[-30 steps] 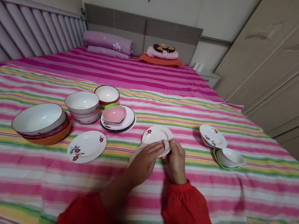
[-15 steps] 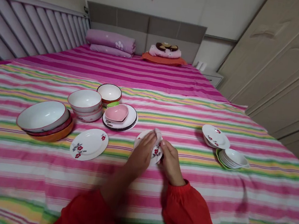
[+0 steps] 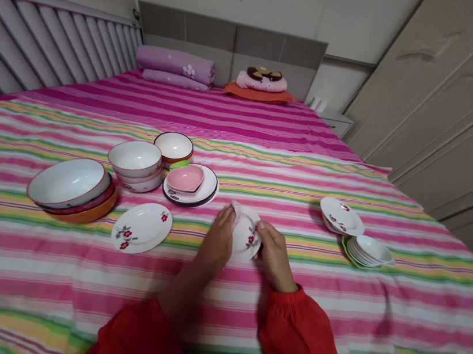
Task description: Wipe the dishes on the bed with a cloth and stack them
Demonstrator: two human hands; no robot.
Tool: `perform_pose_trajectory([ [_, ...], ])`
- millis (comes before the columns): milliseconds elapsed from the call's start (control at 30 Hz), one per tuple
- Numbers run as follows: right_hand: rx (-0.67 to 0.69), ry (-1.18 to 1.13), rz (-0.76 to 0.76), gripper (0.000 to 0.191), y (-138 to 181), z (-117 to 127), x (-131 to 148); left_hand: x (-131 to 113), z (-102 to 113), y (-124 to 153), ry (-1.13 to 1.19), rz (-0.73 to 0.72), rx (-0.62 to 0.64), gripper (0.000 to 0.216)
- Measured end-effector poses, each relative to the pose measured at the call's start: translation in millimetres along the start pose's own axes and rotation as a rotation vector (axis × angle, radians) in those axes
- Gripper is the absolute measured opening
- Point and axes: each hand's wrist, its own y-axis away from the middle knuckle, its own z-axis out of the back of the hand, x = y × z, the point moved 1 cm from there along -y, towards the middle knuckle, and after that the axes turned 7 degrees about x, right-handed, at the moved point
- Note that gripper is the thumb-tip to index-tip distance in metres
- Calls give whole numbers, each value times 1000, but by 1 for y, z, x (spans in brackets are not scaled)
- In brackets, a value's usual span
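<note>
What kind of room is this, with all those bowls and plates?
Probably a bedroom: there's a grey headboard at the far end, folded purple bedding in front of it, and a small bedside cabinet nearby.

I counted two hands, the left hand (image 3: 217,241) and the right hand (image 3: 274,257), one cloth (image 3: 236,210) and two single floral plates (image 3: 142,228). Leftmost, I made out three large nested bowls (image 3: 70,183). Next came at least two red-rimmed white bowls (image 3: 135,159), at least two bowls in the black-rimmed stack (image 3: 173,146), one small green dish (image 3: 180,164), at least one pink heart-shaped dish (image 3: 185,178) and at least two stacked plates (image 3: 208,185). Rightmost were at least two floral dishes (image 3: 338,212), several small white bowls (image 3: 371,249), too overlapped to number, and one green tray (image 3: 346,252).
</note>
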Motion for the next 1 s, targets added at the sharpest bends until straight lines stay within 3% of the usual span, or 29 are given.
perform_pose_trajectory([
  [133,5,-97,-34,34,0,-4,-5,-16,-3,-1,70,-206,99,52],
  [300,-260,-280,9,33,-7,10,1,-37,-3,2,117,-348,246,50],
  [433,-386,-293,79,34,-9,19,9,-32,-2,5,88,-363,282,48],
  [533,-326,-240,20,35,-8,17,6,-15,0,5,15,-201,190,49],
  [633,-147,-154,-34,35,-5,10,-1,-4,3,3,-26,-39,75,52],
  [733,-30,-136,-44,34,-3,4,-7,-10,3,1,-18,-88,83,52],
  [867,-121,-231,-30,32,-5,7,-5,-29,-1,1,18,-282,211,49],
  [1000,-282,-295,-4,30,-6,14,2,-29,-1,2,-39,-290,300,59],
])
